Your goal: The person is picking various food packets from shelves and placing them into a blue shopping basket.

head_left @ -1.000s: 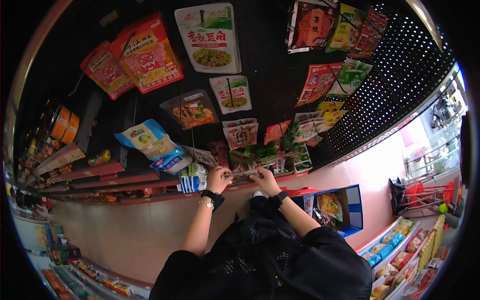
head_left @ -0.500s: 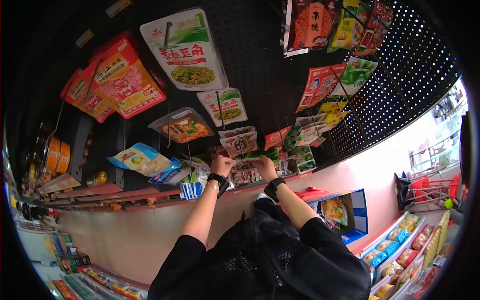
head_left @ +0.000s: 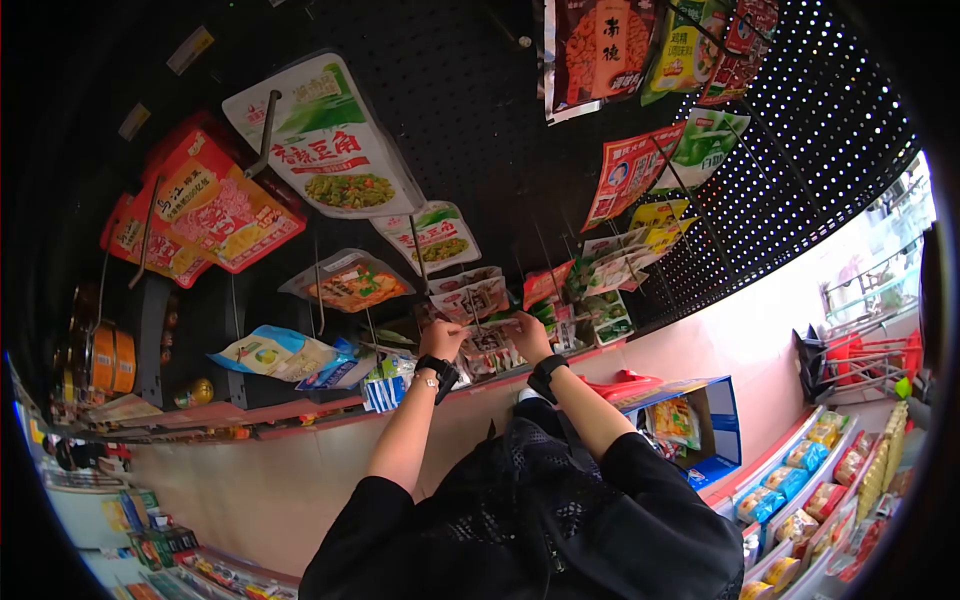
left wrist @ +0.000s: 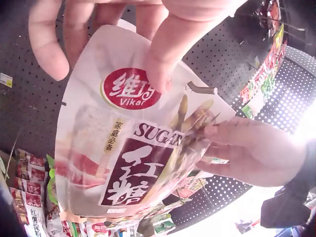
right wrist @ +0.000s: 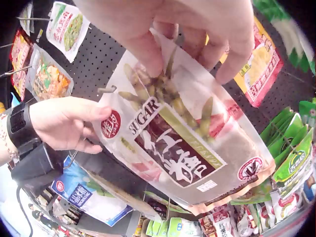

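Note:
Both hands pinch a white pouch of brown sugar [left wrist: 89, 133] by its upper part, one at each side. My left hand [head_left: 443, 340] has its thumb over the red logo, with the fingers behind the pouch. At the opposite side, the thumb and fingers of my right hand [head_left: 530, 337] grip the pouch, as the right wrist view shows. The tip of a metal hook [right wrist: 107, 90] pokes out at the pouch's top edge. Similar pouches [head_left: 468, 295] hang just beyond the hands in the head view.
Hooks on the black pegboard [head_left: 490, 120] hold many packets, among them a large white-and-green pouch [head_left: 320, 140] and a red packet [head_left: 630, 172]. Shelf edges run below. A blue box [head_left: 725, 430] with packets stands on the floor to the right, by a goods rack [head_left: 845, 480].
The hands have risen a little from the shelf edge to the hanging pouches, still holding the pouch. The head view has shifted, with the left packets now lower and further left.

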### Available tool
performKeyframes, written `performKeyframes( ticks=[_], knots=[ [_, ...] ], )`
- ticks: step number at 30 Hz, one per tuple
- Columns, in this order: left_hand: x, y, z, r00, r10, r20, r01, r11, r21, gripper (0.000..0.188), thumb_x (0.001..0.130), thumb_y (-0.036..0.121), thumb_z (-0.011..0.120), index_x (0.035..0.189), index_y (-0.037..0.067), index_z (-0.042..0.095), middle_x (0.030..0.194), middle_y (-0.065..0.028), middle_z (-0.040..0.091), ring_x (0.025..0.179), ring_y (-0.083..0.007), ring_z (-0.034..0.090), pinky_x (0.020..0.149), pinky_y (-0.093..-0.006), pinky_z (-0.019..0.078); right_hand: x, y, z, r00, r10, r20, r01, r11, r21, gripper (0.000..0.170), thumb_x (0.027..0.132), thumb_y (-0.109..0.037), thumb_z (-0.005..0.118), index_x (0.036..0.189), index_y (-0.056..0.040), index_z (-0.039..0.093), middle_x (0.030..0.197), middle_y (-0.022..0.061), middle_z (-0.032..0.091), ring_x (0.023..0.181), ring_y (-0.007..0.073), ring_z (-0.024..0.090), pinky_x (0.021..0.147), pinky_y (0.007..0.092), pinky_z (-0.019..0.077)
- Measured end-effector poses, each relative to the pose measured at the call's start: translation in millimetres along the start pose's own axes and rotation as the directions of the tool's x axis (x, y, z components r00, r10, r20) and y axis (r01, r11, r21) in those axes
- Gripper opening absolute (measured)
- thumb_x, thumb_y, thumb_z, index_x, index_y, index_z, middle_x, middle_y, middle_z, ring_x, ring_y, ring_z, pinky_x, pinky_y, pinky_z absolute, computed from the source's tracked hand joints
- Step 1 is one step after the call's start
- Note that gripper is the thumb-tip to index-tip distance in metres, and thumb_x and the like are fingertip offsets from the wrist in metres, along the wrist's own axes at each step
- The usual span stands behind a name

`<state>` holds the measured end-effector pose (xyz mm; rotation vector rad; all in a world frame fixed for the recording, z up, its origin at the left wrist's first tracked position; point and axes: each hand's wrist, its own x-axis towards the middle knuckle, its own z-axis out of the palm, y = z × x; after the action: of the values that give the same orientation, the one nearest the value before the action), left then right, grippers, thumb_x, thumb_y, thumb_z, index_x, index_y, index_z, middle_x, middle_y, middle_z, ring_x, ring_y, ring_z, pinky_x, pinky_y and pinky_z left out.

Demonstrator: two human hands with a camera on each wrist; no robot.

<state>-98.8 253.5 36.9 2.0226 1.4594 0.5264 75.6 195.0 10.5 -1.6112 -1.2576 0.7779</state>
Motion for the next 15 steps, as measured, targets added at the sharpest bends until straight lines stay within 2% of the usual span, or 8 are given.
performKeyframes(
  ticks=[2,3,4,5,7,11,13,15],
  knots=[
    [6,-1,0,1.000,-0.001,-0.005,0.001,1.000,0.019,0.018,0.062,0.022,0.065,0.068,0.005,0.063,0.066,-0.0135,0.056,0.064,-0.0262,0.055,0.058,-0.0320,0.0436,11,4,1,0.999,-0.040,0.000,0.040,0.999,-0.028,0.020,0.070,-0.015,0.054,0.084,-0.0003,0.055,0.067,0.0139,0.056,0.059,0.0238,0.054,0.056,0.0305,0.0400],
    [14,2,-4,0.997,-0.066,0.028,0.066,0.998,-0.007,0.019,0.063,0.022,0.063,0.071,0.005,0.062,0.068,-0.0140,0.057,0.066,-0.0259,0.056,0.060,-0.0316,0.0440,19,5,4,0.997,-0.078,-0.002,0.078,0.996,-0.051,0.018,0.070,-0.014,0.054,0.082,-0.0016,0.058,0.068,0.0143,0.057,0.061,0.0248,0.055,0.056,0.0305,0.0407],
    [15,6,-5,0.989,-0.139,0.057,0.142,0.989,-0.047,0.020,0.064,0.023,0.061,0.074,0.006,0.062,0.071,-0.0144,0.058,0.069,-0.0257,0.057,0.062,-0.0312,0.0444,21,7,5,0.998,-0.058,-0.022,0.058,0.998,-0.030,0.015,0.071,-0.014,0.053,0.079,-0.0048,0.060,0.070,0.0149,0.058,0.067,0.0257,0.057,0.059,0.0306,0.0421],
    [19,7,-7,0.989,-0.133,0.060,0.136,0.990,-0.039,0.020,0.064,0.023,0.061,0.074,0.006,0.062,0.071,-0.0144,0.058,0.069,-0.0257,0.057,0.062,-0.0312,0.0444,24,9,8,0.998,-0.057,-0.030,0.056,0.998,-0.025,0.015,0.071,-0.014,0.053,0.079,-0.0048,0.060,0.070,0.0149,0.058,0.067,0.0257,0.057,0.059,0.0306,0.0421],
    [29,11,-6,0.984,-0.172,-0.044,0.169,0.984,-0.055,0.020,0.066,0.023,0.060,0.075,0.005,0.062,0.069,-0.0136,0.058,0.067,-0.0244,0.057,0.060,-0.0308,0.0446,33,6,9,0.999,-0.025,-0.047,0.026,0.999,0.018,0.016,0.072,-0.014,0.052,0.083,-0.0059,0.060,0.072,0.0146,0.058,0.070,0.0264,0.057,0.061,0.0307,0.0425],
    [37,21,-10,0.971,-0.230,-0.061,0.227,0.973,-0.043,0.022,0.068,0.024,0.059,0.078,0.004,0.062,0.072,-0.0137,0.059,0.069,-0.0240,0.057,0.061,-0.0310,0.0444,46,6,17,0.996,0.027,-0.082,-0.024,0.999,0.035,0.019,0.072,-0.014,0.051,0.087,-0.0057,0.058,0.074,0.0145,0.058,0.073,0.0259,0.057,0.063,0.0307,0.0426],
    [40,17,-8,0.973,-0.218,-0.076,0.218,0.976,-0.016,0.021,0.067,0.024,0.060,0.076,0.005,0.062,0.071,-0.0126,0.059,0.069,-0.0248,0.057,0.062,-0.0321,0.0444,48,7,20,0.995,0.038,-0.089,-0.034,0.998,0.055,0.018,0.070,-0.015,0.052,0.086,-0.0086,0.059,0.079,0.0137,0.058,0.075,0.0293,0.055,0.064,0.0345,0.0430],
    [42,11,-4,0.973,-0.213,-0.090,0.215,0.977,0.009,0.021,0.067,0.024,0.061,0.074,0.005,0.062,0.071,-0.0116,0.059,0.069,-0.0255,0.057,0.063,-0.0332,0.0444,42,4,14,0.994,0.074,-0.080,-0.067,0.993,0.093,0.019,0.070,-0.015,0.052,0.087,-0.0074,0.058,0.081,0.0146,0.057,0.076,0.0294,0.054,0.065,0.0338,0.0428]
  ],
)
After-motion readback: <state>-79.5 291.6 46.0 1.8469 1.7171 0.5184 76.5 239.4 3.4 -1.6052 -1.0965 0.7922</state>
